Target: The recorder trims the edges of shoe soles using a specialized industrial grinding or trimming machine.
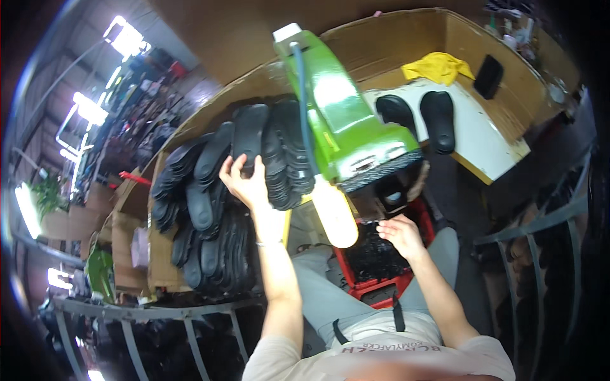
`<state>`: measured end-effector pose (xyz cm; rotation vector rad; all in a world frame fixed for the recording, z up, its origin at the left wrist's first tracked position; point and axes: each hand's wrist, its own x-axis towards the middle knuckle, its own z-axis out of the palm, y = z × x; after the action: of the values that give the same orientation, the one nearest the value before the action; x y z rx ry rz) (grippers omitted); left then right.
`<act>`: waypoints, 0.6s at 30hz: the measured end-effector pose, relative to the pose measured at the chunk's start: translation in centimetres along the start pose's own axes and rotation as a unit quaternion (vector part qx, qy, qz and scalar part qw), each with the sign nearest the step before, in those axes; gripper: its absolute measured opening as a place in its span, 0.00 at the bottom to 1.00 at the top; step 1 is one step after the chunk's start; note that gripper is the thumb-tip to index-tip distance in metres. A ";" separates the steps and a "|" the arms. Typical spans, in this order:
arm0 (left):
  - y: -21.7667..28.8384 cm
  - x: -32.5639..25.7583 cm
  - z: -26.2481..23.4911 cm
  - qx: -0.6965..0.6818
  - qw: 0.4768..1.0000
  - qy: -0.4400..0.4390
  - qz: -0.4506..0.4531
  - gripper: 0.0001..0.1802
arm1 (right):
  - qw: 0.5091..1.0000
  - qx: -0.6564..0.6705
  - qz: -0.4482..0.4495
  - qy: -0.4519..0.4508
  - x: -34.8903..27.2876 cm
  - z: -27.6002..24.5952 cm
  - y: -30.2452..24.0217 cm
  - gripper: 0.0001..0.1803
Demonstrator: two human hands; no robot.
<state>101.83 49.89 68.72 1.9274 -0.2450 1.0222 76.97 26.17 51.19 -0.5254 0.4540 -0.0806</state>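
Note:
My left hand (244, 187) is at the near end of a black shoe sole (249, 130) on top of the pile, its thumb and fingers around the heel. Several more black soles (213, 254) are stacked below and beside it. To the right stands a green machine (346, 114) with a glowing lamp (335, 216) at its front. My right hand (401, 236) is just below the machine's dark working part (393, 190), fingers bent together; what they hold, if anything, is too small to make out. Under it, a red bin (375, 289) holds black scraps between my legs.
Two black soles (438, 120) lie on a white board (489, 155) at the right, near a yellow cloth (437, 67). Cardboard walls (406, 41) surround the work area. Curved metal rails (159, 312) run along both sides; bright ceiling lamps (127, 39) hang at far left.

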 end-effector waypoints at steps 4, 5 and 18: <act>1.9 -3.0 -6.4 -0.164 0.976 0.116 -0.087 0.09 | 0.999 0.031 0.027 0.007 0.0 -0.4 -1.2 0.07; 3.3 -4.0 -8.1 -0.232 0.944 0.140 -0.189 0.07 | 1.000 -0.007 -0.025 -0.002 0.8 -0.5 -2.7 0.05; 8.4 -21.4 -14.9 -0.204 0.928 -0.070 -0.303 0.28 | 0.399 -0.757 -0.434 0.282 11.6 6.7 -12.6 0.38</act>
<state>75.47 52.18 61.84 1.5398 0.0626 0.3837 90.84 16.18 58.04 -2.6574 0.8034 -0.9675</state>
